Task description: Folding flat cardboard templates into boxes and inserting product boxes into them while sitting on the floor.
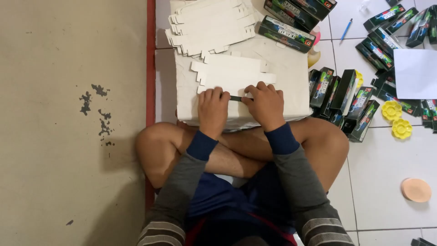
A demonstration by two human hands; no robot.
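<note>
My left hand (213, 110) and my right hand (265, 105) press side by side on a flat white carton blank (232, 76) that lies on a white covered block (291, 77) over my crossed legs. A dark folded edge of the blank (236, 98) shows between the two hands, and both hands grip it there. A stack of more flat white blanks (210, 25) lies at the far end of the block. Two finished dark printed boxes (286, 33) rest at the block's far right corner.
Several dark printed boxes (346, 102) stand and lie on the white tiles to the right. Yellow flower-shaped pieces (397, 119), a white sheet (416, 73), a blue pen (346, 28) and a round peach disc (415, 190) lie there too. A tan mat (68, 123) covers the left.
</note>
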